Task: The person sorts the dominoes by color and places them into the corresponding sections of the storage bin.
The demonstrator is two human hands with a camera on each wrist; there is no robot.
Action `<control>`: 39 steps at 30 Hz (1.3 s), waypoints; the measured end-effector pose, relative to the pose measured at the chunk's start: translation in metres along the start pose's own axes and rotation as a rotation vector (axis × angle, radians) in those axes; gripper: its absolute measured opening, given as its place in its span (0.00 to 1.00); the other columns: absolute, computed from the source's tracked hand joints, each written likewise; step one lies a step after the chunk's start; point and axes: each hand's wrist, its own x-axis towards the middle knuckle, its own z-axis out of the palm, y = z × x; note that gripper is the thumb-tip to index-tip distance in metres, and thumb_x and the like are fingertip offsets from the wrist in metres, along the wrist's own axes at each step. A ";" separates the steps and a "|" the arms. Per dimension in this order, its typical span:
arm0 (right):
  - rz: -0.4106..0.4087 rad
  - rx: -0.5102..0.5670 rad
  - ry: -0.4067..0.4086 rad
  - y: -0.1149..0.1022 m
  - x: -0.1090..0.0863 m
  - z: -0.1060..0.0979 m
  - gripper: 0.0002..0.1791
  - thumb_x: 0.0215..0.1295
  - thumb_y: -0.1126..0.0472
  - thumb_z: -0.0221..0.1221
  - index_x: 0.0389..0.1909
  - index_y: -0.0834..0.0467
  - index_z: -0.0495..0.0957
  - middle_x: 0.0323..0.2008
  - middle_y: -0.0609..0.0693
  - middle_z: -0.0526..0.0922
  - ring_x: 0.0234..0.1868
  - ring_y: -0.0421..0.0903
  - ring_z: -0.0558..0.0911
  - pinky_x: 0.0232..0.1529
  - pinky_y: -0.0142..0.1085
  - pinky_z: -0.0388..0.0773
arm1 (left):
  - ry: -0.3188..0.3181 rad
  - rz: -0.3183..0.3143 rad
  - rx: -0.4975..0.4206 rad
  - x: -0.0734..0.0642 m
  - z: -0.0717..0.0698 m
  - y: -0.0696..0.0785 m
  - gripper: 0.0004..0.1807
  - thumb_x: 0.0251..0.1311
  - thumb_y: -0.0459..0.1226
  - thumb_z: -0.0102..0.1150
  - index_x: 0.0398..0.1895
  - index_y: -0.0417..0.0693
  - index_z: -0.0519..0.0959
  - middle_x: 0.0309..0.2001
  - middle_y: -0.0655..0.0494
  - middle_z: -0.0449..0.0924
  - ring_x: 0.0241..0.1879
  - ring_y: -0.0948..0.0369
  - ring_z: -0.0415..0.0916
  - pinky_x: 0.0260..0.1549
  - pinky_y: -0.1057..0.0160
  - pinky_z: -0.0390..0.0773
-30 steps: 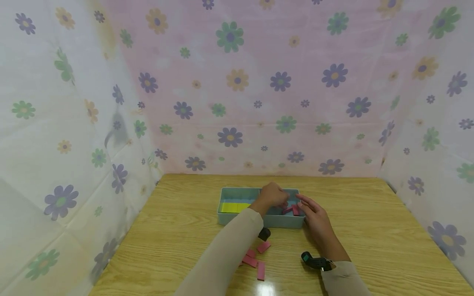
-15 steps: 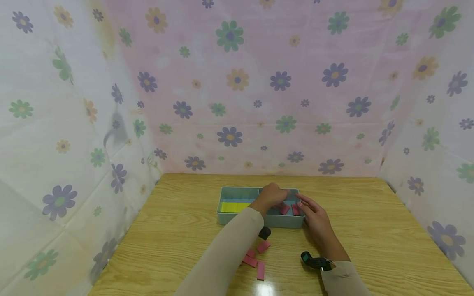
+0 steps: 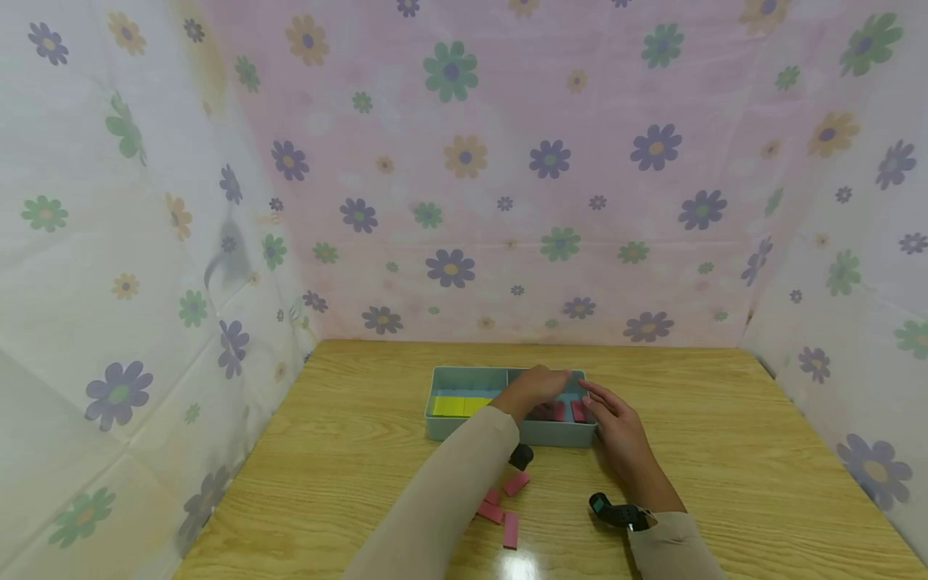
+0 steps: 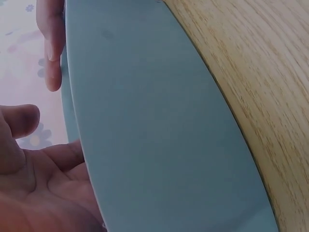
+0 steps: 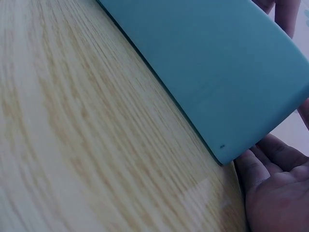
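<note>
A pale teal box (image 3: 557, 435) with a divider stands on the wooden table. My left hand (image 3: 532, 388) dips its fingers into the right compartment, beside a dark pink tile (image 3: 559, 411); the thumb sticks out, apart from the fingers, in the left wrist view. The box wall hides the fingertips. Another pink tile (image 3: 577, 411) lies near the right end. My right hand (image 3: 622, 431) rests against the box's right end, fingers extended along the rim. Yellow tiles (image 3: 451, 406) lie side by side in the left compartment, partly behind my left arm.
Several loose pink tiles (image 3: 511, 530) lie on the table (image 3: 348, 451) in front of the box, some partly covered by my left sleeve (image 3: 442, 499). A black wrist device (image 3: 616, 513) is on my right wrist. Flower-print cloth (image 3: 464, 201) closes off the back and sides.
In the right compartment, the pink tile by my left fingers has turned from slanted to nearly parallel with the one at the right end. My left hand shifted slightly; my right stayed still.
</note>
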 end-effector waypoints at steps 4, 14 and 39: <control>0.003 0.000 0.001 0.000 0.000 0.000 0.30 0.79 0.47 0.55 0.76 0.52 0.67 0.80 0.55 0.58 0.81 0.53 0.56 0.80 0.58 0.52 | -0.021 -0.001 -0.023 0.000 0.001 0.001 0.40 0.71 0.68 0.45 0.69 0.48 0.76 0.55 0.50 0.84 0.44 0.51 0.85 0.52 0.47 0.84; 0.020 -0.008 0.005 -0.002 0.000 0.000 0.27 0.82 0.51 0.52 0.77 0.51 0.67 0.79 0.54 0.60 0.80 0.52 0.58 0.80 0.54 0.56 | -0.060 -0.009 -0.119 -0.007 0.000 0.005 0.44 0.69 0.70 0.43 0.69 0.46 0.76 0.53 0.42 0.85 0.46 0.46 0.85 0.53 0.44 0.83; 0.053 -0.024 0.023 -0.005 -0.001 0.001 0.27 0.81 0.50 0.52 0.77 0.50 0.67 0.78 0.52 0.63 0.79 0.49 0.61 0.79 0.51 0.58 | -0.019 0.056 -0.259 -0.019 -0.013 0.017 0.42 0.72 0.65 0.46 0.63 0.36 0.79 0.54 0.33 0.84 0.46 0.40 0.87 0.51 0.42 0.85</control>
